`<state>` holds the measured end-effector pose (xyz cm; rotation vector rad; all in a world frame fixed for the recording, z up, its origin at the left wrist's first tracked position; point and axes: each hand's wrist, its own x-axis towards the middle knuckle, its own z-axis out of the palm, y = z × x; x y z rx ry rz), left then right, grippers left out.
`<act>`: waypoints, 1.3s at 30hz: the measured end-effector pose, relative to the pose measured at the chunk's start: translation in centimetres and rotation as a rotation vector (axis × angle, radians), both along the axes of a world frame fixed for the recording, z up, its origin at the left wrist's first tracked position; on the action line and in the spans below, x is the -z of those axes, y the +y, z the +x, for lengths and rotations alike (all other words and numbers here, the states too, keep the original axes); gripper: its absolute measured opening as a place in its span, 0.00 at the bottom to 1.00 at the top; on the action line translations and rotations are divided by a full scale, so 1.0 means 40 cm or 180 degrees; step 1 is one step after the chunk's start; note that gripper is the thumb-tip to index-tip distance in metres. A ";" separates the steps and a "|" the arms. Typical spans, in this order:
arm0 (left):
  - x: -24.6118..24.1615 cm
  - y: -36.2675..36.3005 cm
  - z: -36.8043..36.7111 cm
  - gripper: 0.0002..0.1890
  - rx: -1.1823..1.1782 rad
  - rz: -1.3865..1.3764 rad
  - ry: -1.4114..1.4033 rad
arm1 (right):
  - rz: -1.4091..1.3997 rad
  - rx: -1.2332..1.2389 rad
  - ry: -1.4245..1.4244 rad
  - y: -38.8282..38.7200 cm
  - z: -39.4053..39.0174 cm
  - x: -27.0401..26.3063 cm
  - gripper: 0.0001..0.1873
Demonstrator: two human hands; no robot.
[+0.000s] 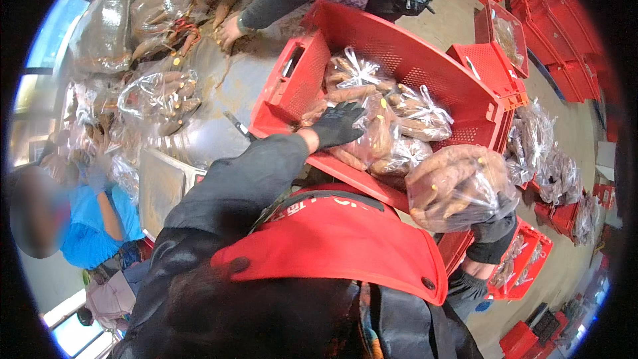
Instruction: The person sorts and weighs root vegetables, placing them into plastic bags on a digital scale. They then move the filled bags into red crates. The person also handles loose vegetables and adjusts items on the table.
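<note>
My left hand (340, 124), in a dark glove, lies on clear plastic bags of long brown roots (381, 132) inside a red plastic crate (403, 40). Its fingers reach over one bag; the picture does not settle whether they grip it. At the crate's near right corner my right hand (493, 224), gloved too, holds the gathered end of another clear bag of roots (448, 184), and the bag hides most of its fingers. Several bags in the crate are tied with white ties, such as the tied bag of roots (361, 77) at the back.
A co-worker's hand (232, 32) touches loose roots on the metal table (214, 139). Beside my left sleeve stand a bench scale (162, 189) and a knife (237, 124). Another person in a blue top (94, 224) is at left. Red crates (553, 35) and bagged roots (533, 134) stand at right.
</note>
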<state>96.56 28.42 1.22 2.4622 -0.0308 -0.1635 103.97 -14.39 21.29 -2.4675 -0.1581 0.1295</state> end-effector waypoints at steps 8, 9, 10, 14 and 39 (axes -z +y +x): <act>0.143 -0.055 0.049 0.24 -0.1156 0.0150 0.1273 | 0.2251 0.0978 0.0831 -0.053 -0.053 0.072 0.16; 0.142 -0.057 0.035 0.23 -0.1156 -0.0077 0.1195 | 0.2245 0.1015 0.0887 -0.033 -0.040 0.043 0.16; 0.110 -0.045 0.021 0.22 -0.1097 -0.0168 0.1098 | 0.2548 0.1124 0.0978 -0.032 -0.040 0.040 0.16; 0.054 0.067 -0.014 0.18 -0.0153 -0.0219 0.0471 | 0.2399 0.0663 0.0880 -0.042 -0.011 0.075 0.18; -0.066 0.161 -0.048 0.08 0.0412 0.0696 -0.0076 | 0.2698 0.0257 0.1253 0.029 0.109 0.079 0.17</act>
